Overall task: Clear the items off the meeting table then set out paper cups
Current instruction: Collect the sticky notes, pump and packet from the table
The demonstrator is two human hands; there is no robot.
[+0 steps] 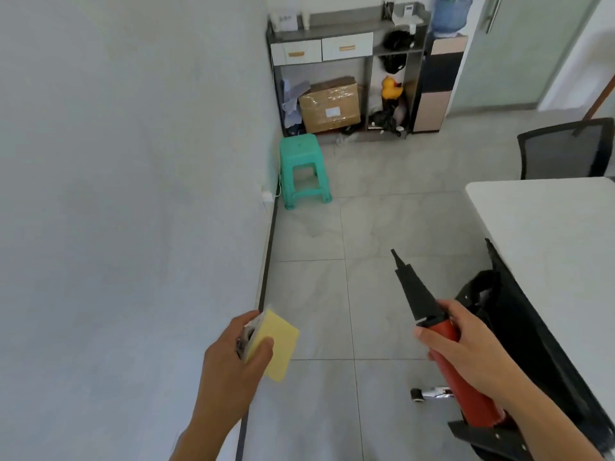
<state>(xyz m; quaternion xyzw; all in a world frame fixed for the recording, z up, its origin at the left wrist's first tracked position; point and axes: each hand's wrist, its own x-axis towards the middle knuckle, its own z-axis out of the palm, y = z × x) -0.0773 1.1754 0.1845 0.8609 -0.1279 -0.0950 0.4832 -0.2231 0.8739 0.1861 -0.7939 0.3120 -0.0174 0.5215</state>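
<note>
My left hand point(229, 361) grips a yellow pad of sticky notes point(278, 347) together with a small dark-and-white item pressed against its near side, low in the centre over the floor. My right hand point(466, 341) is closed around a red hand pump point(456, 371) whose long black nozzle points up and away; its black handle sits near my wrist at the bottom right. The white meeting table point(549, 244) fills the right edge, beside and beyond my right hand. No paper cups are visible.
A grey shelf unit point(346, 71) with drawers, a cardboard box point(329, 106) and a yellow toy duck stands against the far wall. A green plastic stool point(303, 171) is by the left wall. Black office chairs point(565, 151) flank the table. A water dispenser is at the far right.
</note>
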